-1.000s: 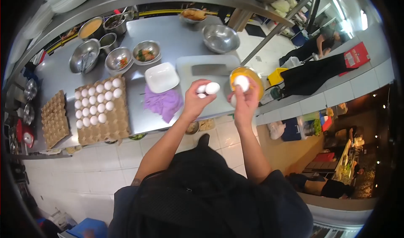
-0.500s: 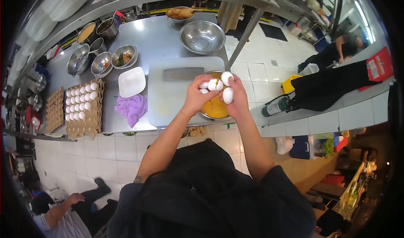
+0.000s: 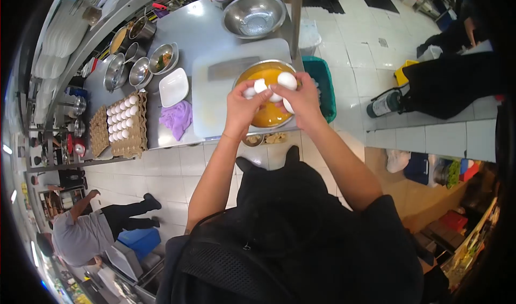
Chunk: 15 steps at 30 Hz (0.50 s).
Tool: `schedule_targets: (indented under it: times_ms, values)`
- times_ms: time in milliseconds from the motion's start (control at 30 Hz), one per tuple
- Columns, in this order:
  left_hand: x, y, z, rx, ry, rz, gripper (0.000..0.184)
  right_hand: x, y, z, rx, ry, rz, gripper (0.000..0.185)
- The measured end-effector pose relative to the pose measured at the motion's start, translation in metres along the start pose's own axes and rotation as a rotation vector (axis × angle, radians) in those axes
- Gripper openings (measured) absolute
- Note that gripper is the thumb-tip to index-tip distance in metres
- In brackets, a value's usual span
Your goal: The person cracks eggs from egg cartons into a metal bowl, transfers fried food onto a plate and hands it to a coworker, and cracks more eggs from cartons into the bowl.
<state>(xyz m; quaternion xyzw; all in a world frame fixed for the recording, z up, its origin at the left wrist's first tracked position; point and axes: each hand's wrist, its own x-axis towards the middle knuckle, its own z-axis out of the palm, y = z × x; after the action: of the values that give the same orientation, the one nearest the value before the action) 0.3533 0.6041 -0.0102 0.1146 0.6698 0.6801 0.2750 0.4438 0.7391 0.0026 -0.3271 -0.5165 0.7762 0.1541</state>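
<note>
Over a steel bowl of beaten-looking yellow egg [image 3: 271,118], my left hand [image 3: 243,104] is closed around white eggs, with a broken shell [image 3: 260,85] at its fingertips. My right hand [image 3: 305,103] is closed around eggs too, one [image 3: 287,80] above its thumb and one below its fingers. The two hands nearly touch at the shell pieces. Beside the bowl lies a white cutting board [image 3: 207,110]. A carton of white eggs [image 3: 138,129] stands farther left on the steel table.
A purple cloth [image 3: 176,120] and a square white dish [image 3: 174,88] lie left of the board. Steel bowls [image 3: 254,15] stand toward the back. A green bin [image 3: 327,92] is right of the table. A person in grey [image 3: 83,237] is at the lower left.
The cracked egg at my left fingertips has come apart into shell pieces. My hands have moved closer together over the bowl. The view has shifted, showing the green bin and more of the person in grey.
</note>
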Motion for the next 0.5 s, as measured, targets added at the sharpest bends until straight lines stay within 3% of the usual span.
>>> schedule_targets:
  times_ms: [200,267,300,367,467,500]
  values:
    - [0.018,0.039,0.021,0.206,-0.05,0.112,0.038,0.01,-0.04,-0.013,0.031,-0.056,-0.184,0.06]
    - [0.04,0.062,0.044,0.373,-0.084,0.402,0.047,0.019,-0.062,-0.031,0.045,-0.054,-0.278,0.059]
    - [0.052,0.071,0.06,0.353,-0.082,0.418,0.047,0.022,-0.075,-0.042,0.085,0.005,-0.335,0.057]
    - [0.075,0.086,0.093,0.754,-0.165,0.646,0.055,0.041,-0.087,-0.071,0.072,0.095,-0.385,0.057]
    - [0.111,0.066,0.099,0.71,-0.141,0.566,0.051,0.089,-0.023,-0.134,0.015,0.241,-0.163,0.057]
    - [0.103,0.065,0.09,0.518,-0.19,0.391,0.045,0.096,0.022,-0.156,0.044,0.334,-0.114,0.051]
